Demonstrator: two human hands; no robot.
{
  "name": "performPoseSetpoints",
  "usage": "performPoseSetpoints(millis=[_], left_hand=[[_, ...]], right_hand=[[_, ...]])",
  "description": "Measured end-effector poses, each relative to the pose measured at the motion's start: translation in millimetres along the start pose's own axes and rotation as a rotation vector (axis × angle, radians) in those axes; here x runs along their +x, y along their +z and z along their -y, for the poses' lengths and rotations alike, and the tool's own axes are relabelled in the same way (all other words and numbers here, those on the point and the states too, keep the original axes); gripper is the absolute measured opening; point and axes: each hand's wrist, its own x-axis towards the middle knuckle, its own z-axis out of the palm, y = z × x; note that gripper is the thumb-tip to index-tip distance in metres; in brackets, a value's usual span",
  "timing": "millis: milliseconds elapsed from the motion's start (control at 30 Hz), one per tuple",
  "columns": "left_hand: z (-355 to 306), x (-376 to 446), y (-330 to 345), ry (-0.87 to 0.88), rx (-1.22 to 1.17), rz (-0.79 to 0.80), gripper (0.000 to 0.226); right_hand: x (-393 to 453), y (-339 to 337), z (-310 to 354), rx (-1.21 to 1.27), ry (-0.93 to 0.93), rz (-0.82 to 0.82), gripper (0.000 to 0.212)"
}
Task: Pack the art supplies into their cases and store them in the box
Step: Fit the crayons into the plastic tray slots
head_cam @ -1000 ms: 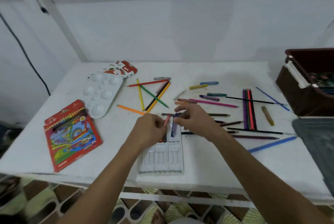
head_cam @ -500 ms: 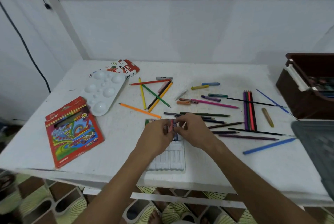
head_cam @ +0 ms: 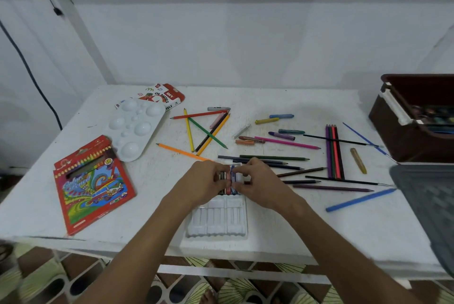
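A clear plastic pastel tray (head_cam: 217, 220) lies at the table's front middle. Its far slots hold a few oil pastels (head_cam: 229, 179). My left hand (head_cam: 205, 182) and my right hand (head_cam: 255, 181) meet over those slots, fingertips curled onto the pastels; a pink and a blue one show between them. Loose colour pencils (head_cam: 208, 132) and loose pastels (head_cam: 281, 135) lie scattered behind the hands. The red pencil case (head_cam: 91, 186) lies at the left, the oil pastel box (head_cam: 169, 96) at the back. The brown storage box (head_cam: 417, 119) stands at the right edge.
A white paint palette (head_cam: 134, 129) lies between the pencil case and the oil pastel box. A grey lid (head_cam: 432, 205) lies at the right front. Thin brushes (head_cam: 363, 138) and a blue pencil (head_cam: 361, 199) lie near the brown box. The table's front edge is just below the tray.
Both hands have come down and together onto the tray's far slots with the pink and blue pastels, which now lie in the tray. The camera tilted slightly.
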Motion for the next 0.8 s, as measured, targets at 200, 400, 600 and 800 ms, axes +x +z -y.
performPoseSetpoints(millis=[200,400,600,800], left_hand=[[3.9,4.8,3.8,-0.020,0.081,0.018,0.020],[3.7,7.6,6.0,-0.026,0.089,0.016,0.014],[-0.6,20.2,-12.0,-0.048,0.009,0.045,0.024],[-15.8,78.7,-22.7,0.020,0.109,-0.116,0.028]], right_hand=[[3.5,1.6,-2.6,-0.053,0.046,0.003,0.044],[5.7,1.8,-4.7,-0.064,0.061,0.020,0.046],[11.1,-18.2,-14.3,-0.050,-0.010,0.006,0.035],[44.6,-60.7,-36.7,-0.091,0.001,-0.174,0.023]])
